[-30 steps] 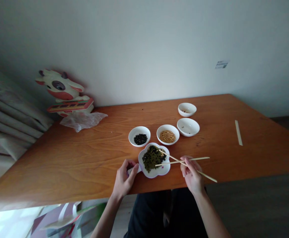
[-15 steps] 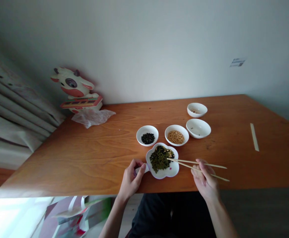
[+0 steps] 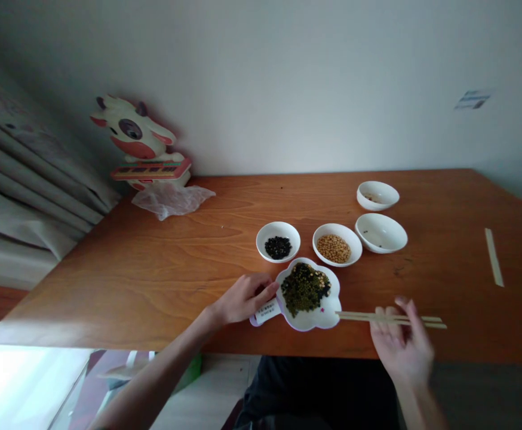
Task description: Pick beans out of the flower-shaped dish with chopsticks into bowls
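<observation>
A white flower-shaped dish of mixed green, black and yellow beans sits near the table's front edge. My left hand curls against its left rim, just above the labelled handle, gripping it. A pair of wooden chopsticks lies side by side on the table, tips toward the dish's right rim. My right hand is over them with fingers spread, slightly blurred, fingertips touching the sticks.
Behind the dish stand white bowls: black beans, soybeans, and two nearly empty ones. A paper sleeve lies far right. A cow toy and plastic bag sit back left by a curtain.
My right hand drew the chopsticks out of the dish, brought them together and lowered them flat on the table, fingers opening. My left hand stayed at the dish's left side. The view shifted left.
</observation>
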The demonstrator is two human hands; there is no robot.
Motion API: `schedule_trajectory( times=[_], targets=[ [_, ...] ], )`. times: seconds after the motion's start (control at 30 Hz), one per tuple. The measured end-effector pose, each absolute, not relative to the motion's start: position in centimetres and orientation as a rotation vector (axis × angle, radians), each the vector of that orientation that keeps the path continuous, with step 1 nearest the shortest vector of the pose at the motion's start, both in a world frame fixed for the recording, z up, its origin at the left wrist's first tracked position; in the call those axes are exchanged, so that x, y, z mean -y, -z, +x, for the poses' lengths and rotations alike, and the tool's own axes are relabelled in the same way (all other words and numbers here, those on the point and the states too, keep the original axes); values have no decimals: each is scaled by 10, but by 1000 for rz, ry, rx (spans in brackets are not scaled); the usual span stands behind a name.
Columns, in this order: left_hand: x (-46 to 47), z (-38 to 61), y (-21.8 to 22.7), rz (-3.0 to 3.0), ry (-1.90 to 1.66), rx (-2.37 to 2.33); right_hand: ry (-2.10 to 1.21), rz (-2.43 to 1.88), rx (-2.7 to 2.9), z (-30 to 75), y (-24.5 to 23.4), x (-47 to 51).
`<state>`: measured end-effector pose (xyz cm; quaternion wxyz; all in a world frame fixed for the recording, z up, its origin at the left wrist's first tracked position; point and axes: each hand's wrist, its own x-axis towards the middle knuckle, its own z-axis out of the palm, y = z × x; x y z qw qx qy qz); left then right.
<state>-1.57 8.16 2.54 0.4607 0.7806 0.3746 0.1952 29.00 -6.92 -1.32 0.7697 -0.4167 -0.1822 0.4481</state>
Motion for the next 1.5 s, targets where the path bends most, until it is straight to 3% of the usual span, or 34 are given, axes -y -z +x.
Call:
schedule_trajectory(
  times=[0.33,0.8,1.5],
  targets=[
    [-122,-2,-15,2163,-341,-552,-816,-1066,586,302,-32,74],
    [-116,-13,-6,2332,-465,-539,-743,-1178,829,281,19,55],
    [-120,-9,-4,2290,-438,-495,-700,-1246,1040,277,12,54]
  ],
)
